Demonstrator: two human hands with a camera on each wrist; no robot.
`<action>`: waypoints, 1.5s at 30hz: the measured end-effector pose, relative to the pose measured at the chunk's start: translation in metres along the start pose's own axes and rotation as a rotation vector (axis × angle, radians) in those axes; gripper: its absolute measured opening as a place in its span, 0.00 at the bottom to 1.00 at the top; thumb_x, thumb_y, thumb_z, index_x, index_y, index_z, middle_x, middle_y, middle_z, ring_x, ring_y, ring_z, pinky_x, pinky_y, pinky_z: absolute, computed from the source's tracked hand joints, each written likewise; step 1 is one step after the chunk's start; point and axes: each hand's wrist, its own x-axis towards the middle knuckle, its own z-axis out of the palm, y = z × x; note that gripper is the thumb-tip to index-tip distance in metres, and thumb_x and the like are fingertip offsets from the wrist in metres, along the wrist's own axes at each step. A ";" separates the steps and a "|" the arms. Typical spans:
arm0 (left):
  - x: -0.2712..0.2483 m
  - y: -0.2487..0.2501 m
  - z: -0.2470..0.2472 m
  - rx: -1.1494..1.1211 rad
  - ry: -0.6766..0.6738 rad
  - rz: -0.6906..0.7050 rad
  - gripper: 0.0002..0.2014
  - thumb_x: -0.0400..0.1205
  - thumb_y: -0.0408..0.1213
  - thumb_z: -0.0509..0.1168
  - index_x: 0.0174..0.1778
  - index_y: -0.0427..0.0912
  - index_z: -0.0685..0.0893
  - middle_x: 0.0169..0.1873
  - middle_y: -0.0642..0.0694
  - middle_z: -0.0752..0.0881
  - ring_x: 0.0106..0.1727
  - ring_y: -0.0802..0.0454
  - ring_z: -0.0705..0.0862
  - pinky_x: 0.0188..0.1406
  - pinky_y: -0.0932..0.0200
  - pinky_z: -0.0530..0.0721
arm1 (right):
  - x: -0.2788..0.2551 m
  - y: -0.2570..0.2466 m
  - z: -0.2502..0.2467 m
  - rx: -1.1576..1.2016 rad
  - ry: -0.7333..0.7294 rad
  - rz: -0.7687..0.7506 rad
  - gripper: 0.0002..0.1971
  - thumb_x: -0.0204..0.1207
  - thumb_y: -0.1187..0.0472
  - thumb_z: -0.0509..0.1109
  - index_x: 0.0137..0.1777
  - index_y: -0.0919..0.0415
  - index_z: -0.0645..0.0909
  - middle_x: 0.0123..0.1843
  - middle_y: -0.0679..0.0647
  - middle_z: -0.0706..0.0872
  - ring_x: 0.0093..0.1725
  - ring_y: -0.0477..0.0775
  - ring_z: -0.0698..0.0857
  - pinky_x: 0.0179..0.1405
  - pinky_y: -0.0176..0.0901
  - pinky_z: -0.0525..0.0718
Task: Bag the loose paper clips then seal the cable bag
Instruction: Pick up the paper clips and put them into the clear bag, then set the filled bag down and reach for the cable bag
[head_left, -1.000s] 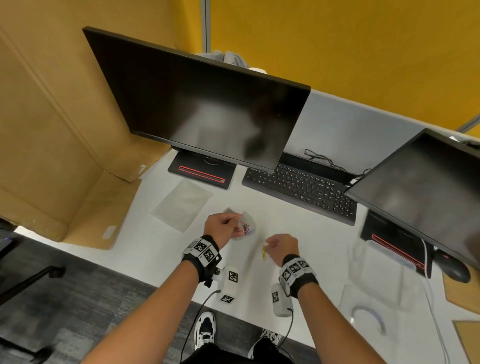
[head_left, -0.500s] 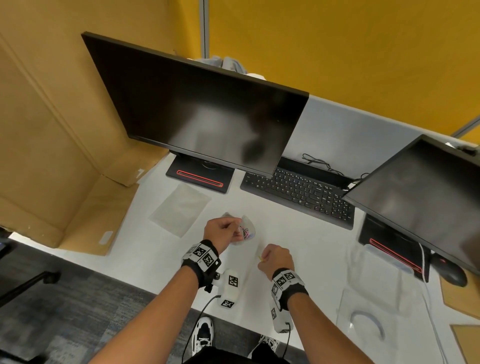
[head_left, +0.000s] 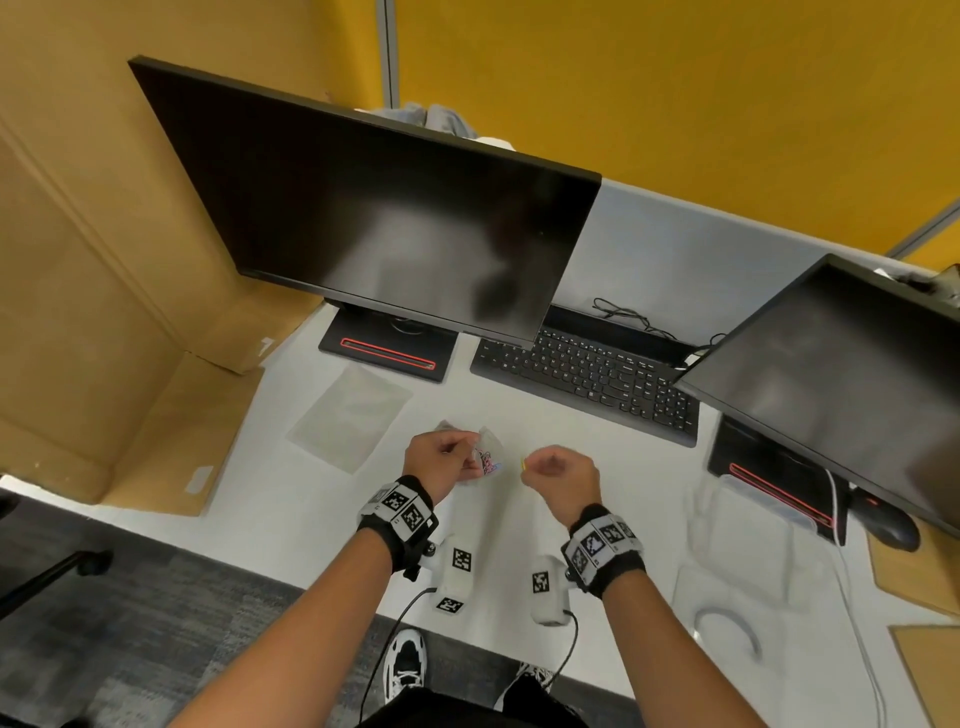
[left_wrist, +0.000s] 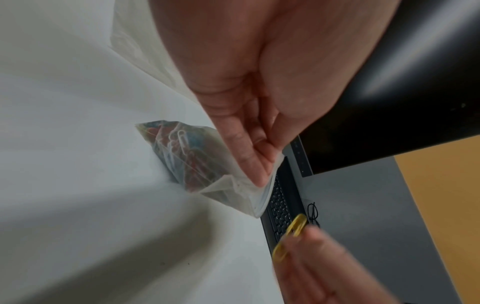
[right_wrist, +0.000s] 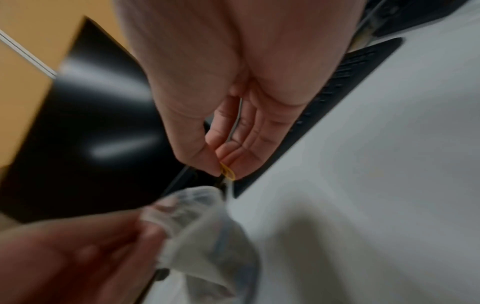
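The yellow paper clip sits pinched in the right hand, just right of the small bag of clips. The left hand pinches the bag's rim above the tabletop, mouth facing the clip.

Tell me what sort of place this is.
Most likely an office cubicle: two dark monitors and a black keyboard stand on a white desk, with yellow partition walls behind.

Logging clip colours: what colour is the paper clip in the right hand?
Yellow paper clip; left wrist view shows it best.
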 end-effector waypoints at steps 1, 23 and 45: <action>0.000 0.000 0.001 0.014 -0.001 0.000 0.05 0.82 0.27 0.68 0.46 0.33 0.90 0.32 0.38 0.82 0.33 0.45 0.86 0.33 0.59 0.91 | 0.000 -0.011 0.002 0.036 -0.012 -0.053 0.08 0.62 0.74 0.78 0.36 0.61 0.88 0.36 0.52 0.90 0.35 0.43 0.88 0.40 0.29 0.84; -0.012 0.008 -0.009 0.157 -0.240 0.201 0.12 0.82 0.26 0.65 0.55 0.45 0.89 0.40 0.46 0.90 0.46 0.54 0.88 0.57 0.60 0.87 | 0.006 -0.068 -0.004 -0.365 -0.113 -0.430 0.03 0.72 0.55 0.78 0.44 0.51 0.88 0.31 0.47 0.88 0.31 0.41 0.84 0.38 0.27 0.83; 0.023 -0.004 -0.018 0.289 0.015 0.234 0.08 0.79 0.32 0.73 0.38 0.49 0.92 0.35 0.44 0.93 0.41 0.45 0.91 0.53 0.45 0.90 | 0.052 -0.022 -0.028 -1.030 -0.168 -0.483 0.09 0.85 0.55 0.55 0.57 0.52 0.77 0.54 0.51 0.75 0.52 0.54 0.80 0.44 0.47 0.80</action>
